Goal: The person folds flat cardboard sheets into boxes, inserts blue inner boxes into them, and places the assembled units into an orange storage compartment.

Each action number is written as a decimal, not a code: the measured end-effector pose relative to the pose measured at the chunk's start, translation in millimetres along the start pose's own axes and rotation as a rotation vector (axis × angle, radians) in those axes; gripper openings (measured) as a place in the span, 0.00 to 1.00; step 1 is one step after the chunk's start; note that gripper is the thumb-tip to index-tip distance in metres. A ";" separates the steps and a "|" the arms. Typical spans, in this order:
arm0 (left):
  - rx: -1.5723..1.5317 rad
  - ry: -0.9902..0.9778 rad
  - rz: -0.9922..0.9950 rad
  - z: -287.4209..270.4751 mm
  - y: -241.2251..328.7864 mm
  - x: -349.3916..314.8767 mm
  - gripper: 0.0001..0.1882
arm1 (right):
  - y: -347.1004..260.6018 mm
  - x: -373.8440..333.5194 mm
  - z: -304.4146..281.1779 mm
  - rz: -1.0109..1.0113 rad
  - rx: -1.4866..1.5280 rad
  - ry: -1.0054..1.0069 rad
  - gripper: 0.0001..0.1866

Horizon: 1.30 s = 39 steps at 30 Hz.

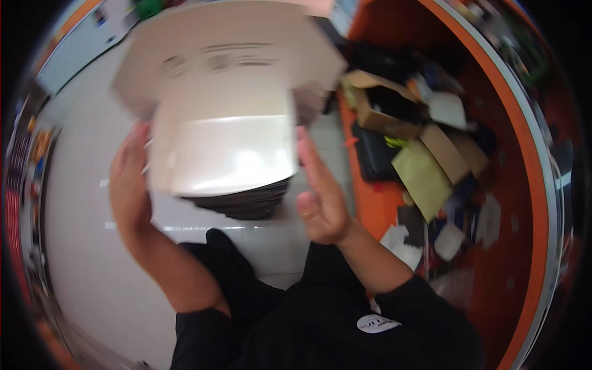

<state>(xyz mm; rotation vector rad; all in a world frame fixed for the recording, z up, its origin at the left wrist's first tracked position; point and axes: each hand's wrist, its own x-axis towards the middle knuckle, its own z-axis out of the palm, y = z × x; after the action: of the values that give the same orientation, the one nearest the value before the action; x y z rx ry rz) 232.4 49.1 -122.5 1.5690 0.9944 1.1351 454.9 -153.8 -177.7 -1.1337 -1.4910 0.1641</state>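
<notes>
Between my two hands is a cream paper box point(228, 142), glossy inside, with a wide printed flap spread out at its far side. Dark layered edges point(246, 200) show beneath it, like a stack of nested boxes; blur hides how they join. My left hand point(131, 179) presses along the box's left side with its fingers pointing away from me. At the right side my right hand point(324, 197) touches the box with its fingertips, the thumb held apart from it. The outer side under the left fingers is hidden.
On the right, an orange counter point(373, 206) bears an open cardboard box point(388, 114), a black case point(373, 154), a yellow-green envelope point(425, 179) and scattered packaging. Pale tiled floor point(80, 185) lies to the left, with loaded shelves point(28, 179) along the far left edge.
</notes>
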 end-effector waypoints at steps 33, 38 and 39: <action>-0.303 -0.143 0.011 4.8 -38.6 22.6 0.28 | 208.3 -96.7 -547.1 0.734 -1.738 -0.066 0.13; -0.195 -0.133 0.058 -3.9 -13.6 11.7 0.29 | 168.1 -61.6 -494.3 0.427 -1.876 0.195 0.17; -0.193 -0.105 0.063 -4.1 -13.2 10.8 0.29 | 161.2 -64.5 -486.8 0.389 -1.845 0.230 0.17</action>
<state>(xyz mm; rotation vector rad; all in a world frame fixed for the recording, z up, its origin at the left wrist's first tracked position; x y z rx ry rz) 229.9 63.4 -132.3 1.4962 0.7482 1.1441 932.3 -351.8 -185.8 -2.6941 -0.9020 -1.2949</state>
